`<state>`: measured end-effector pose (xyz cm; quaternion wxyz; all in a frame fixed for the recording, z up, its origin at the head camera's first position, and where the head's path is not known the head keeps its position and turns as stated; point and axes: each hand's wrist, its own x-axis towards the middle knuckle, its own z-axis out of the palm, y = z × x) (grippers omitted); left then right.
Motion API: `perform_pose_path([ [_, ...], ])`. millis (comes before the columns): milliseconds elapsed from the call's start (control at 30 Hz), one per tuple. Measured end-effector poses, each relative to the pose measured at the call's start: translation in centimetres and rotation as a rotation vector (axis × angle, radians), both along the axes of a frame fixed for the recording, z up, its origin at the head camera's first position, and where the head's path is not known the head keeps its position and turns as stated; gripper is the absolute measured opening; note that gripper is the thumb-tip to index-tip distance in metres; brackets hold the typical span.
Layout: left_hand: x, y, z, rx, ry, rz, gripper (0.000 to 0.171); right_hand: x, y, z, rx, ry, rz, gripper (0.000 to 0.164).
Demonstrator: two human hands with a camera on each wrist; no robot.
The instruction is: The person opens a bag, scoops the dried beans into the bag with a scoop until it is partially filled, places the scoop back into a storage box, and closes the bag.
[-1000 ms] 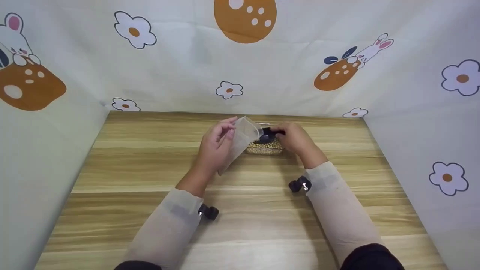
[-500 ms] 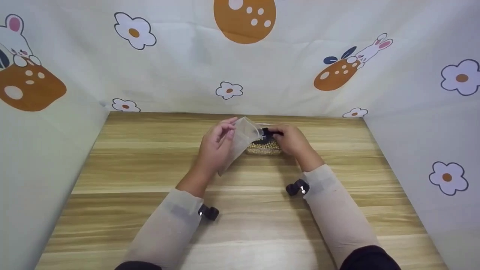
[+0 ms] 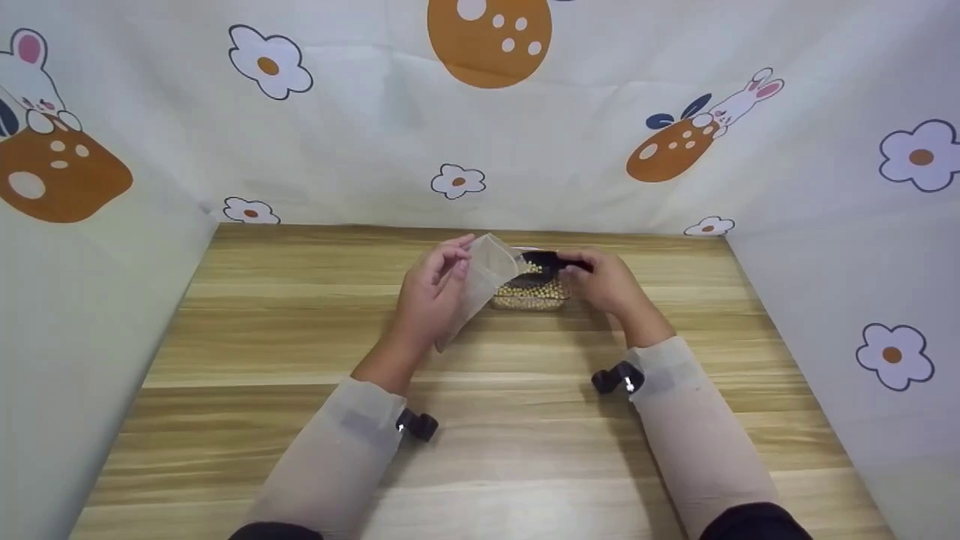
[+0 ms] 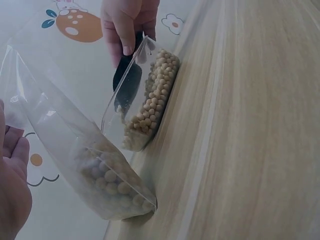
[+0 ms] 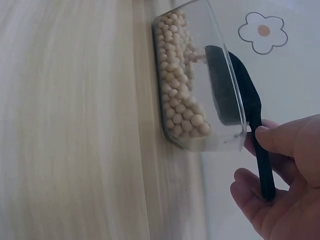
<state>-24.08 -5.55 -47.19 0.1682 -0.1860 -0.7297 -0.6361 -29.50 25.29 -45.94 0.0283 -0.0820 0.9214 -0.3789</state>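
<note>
My left hand [image 3: 435,292] holds a translucent plastic bag [image 3: 484,266] by its side, its mouth spread and tilted toward the box. Soybeans [image 4: 117,182] fill the bag's lower end, which stands at the table in the left wrist view. My right hand [image 3: 606,283] grips the handle of a black scoop [image 5: 225,95], thumb on top. Some soybeans [image 3: 533,267] show at the scoop's tip, right by the bag's mouth. Under the scoop is a clear rectangular box [image 5: 220,144], with soybeans [image 5: 172,75] heaped along its bottom.
The wood-grain table [image 3: 300,300] carries the box near its back edge. A pale cloth [image 3: 360,135] printed with flowers and rabbits stands round the back and both sides. A small black camera mount [image 3: 619,379] sits on each wrist.
My right hand dips slightly, then shifts right with the scoop, and soybeans now show at its tip. The left hand and the bag stay in place.
</note>
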Motion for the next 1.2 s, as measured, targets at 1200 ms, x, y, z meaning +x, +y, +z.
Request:
perform_pose_path([
  [1200,-0.1,-0.2,-0.2,-0.020,0.013,0.012,0.017,3.3,-0.3,5.2,-0.267,0.127,-0.064,0.031],
])
